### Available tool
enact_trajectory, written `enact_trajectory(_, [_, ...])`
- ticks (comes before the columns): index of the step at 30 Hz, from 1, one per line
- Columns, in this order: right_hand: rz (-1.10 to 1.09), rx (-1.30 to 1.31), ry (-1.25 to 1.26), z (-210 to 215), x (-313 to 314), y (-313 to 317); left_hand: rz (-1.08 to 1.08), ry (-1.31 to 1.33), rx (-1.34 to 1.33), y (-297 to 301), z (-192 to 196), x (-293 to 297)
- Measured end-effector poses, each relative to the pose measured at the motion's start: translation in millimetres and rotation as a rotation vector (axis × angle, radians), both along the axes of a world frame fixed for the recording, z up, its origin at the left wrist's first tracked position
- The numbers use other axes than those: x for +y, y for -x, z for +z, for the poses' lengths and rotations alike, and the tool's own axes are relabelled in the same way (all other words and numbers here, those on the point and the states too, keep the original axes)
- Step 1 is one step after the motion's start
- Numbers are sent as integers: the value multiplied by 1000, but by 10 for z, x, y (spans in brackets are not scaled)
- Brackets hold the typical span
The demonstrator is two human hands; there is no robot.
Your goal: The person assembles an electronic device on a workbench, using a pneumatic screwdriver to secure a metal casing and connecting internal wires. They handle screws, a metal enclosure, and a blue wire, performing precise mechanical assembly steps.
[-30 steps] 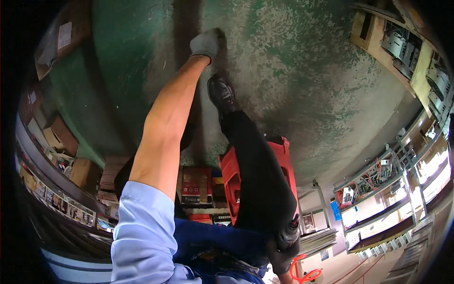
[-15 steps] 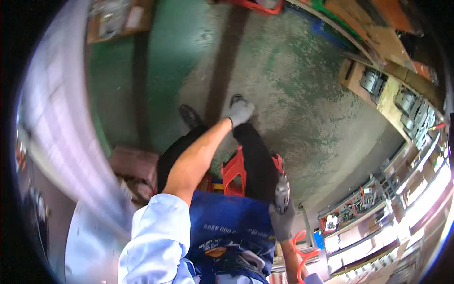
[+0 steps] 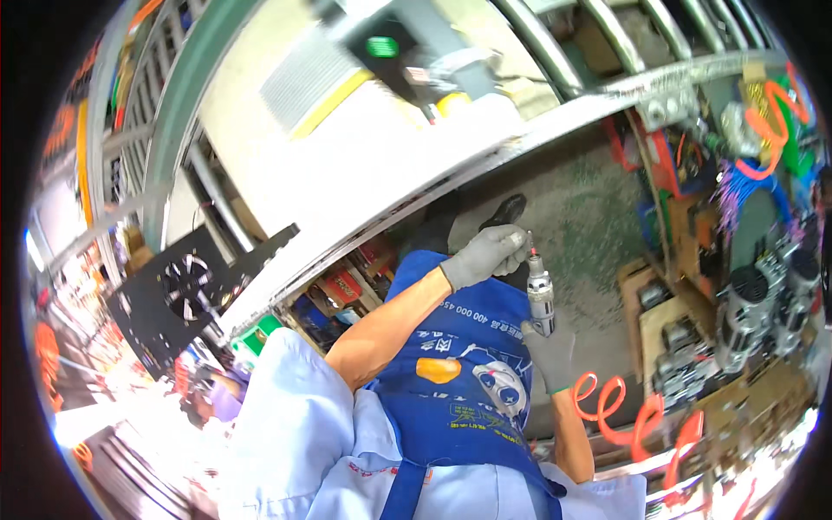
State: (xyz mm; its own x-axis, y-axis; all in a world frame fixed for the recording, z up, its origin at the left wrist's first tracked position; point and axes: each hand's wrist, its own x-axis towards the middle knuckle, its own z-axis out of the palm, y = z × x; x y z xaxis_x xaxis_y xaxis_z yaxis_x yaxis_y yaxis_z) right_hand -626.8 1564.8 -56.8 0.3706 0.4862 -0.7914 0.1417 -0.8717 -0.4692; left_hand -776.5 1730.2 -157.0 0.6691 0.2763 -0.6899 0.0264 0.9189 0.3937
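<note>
Knit grey gloves on hands (image 3: 485, 256); shiny metal air tool (image 3: 541, 295); glossy orange plastic hose (image 3: 646, 416).

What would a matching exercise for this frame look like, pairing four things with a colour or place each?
Things:
1. gloves on both hands
2. apron
3. coiled hose
4. metal air tool

Descriptions:
A. orange, low at the person's right
B. blue, over a light blue shirt
C. grey
D. upright between the two hands

The left hand is at the tip of the metal air tool; the right hand grips its lower body. The apron covers the chest. The coiled hose loops beside the right forearm.

Pairs: 1-C, 2-B, 3-A, 4-D
</note>
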Motion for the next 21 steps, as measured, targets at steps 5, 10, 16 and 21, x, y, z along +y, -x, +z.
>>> enact_trajectory(5, [265,-20,-100,529,393,-168,254,-33,-59,140,495,-7])
enact_trajectory(10, [501,-5,-142,901,670,-252,540,1,-110,346,873,-4])
enact_trajectory(16, [588,15,-121,1039,774,-177,469,51,88,608,840,162])
enact_trajectory(21, [622,30,-116,951,784,-143,191,-107,188,857,818,327])
